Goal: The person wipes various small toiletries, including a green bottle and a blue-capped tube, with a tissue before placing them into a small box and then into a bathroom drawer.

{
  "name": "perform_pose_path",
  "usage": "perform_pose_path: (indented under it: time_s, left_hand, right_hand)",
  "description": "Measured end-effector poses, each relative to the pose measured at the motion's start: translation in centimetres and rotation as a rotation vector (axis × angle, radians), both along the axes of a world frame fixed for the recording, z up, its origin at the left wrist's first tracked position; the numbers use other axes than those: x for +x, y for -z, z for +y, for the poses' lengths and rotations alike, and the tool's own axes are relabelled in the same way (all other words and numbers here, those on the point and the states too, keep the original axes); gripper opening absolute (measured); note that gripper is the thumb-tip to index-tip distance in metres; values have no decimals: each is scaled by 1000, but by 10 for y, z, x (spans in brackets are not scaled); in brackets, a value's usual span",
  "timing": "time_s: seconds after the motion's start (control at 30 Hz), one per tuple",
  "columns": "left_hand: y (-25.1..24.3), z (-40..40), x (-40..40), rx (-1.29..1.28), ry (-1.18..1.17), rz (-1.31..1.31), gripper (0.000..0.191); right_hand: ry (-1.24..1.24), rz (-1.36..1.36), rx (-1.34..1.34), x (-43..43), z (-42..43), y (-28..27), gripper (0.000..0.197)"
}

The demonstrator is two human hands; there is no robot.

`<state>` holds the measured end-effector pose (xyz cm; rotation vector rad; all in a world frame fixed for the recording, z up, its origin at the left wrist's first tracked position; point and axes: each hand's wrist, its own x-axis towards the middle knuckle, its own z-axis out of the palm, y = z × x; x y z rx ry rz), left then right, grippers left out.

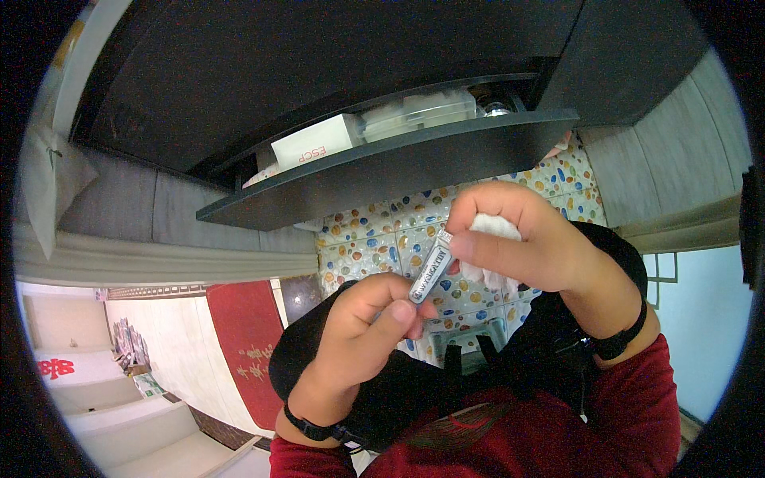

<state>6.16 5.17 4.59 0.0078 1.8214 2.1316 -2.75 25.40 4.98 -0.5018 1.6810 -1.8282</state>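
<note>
Between my two hands is a small, flat silver-coloured item [433,269], possibly a nail clipper, with dark lettering along its face. The thumb and fingers of my left hand [364,334] pinch its lower, rounded end. At its upper end, my right hand [514,239] grips it between thumb and forefinger. A crumpled white cloth or tissue [495,224] is also tucked in my right hand, hanging below the palm. Both hands are above the floor, in front of a pulled-out dark drawer [382,173].
The drawer holds a white box [314,140] with red lettering, a clear plastic container [424,116] and a shiny round item [497,110]. Below is a pebble-patterned tiled floor [358,239]. A green plastic stool [469,334] shows between my legs; a red mat [248,346] lies at left.
</note>
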Motion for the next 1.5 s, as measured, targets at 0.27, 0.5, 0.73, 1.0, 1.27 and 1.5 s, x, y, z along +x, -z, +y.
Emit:
perform_pose_path:
  time_s: [0.27,0.5,0.73,1.0,1.27,1.5]
  left_hand:
    - [6,-5,-1,-31,-58,56,34]
    - [4,-6,-3,-1,-75,71,32]
    - [11,-8,-1,-53,-90,116,39]
    - [5,-11,-1,22,-54,101,30]
    - [4,-12,-2,46,-25,116,30]
    - [3,-10,-1,62,-31,109,27]
  right_hand:
    - [-245,-11,-10,3,4,-3,13]
    - [-262,-50,4,8,0,-6,16]
    - [-263,-89,-41,12,-4,-2,16]
    - [-276,64,-38,13,-5,-1,18]
    - [-277,139,-51,13,-5,0,17]
    - [-270,164,-74,13,-5,4,18]
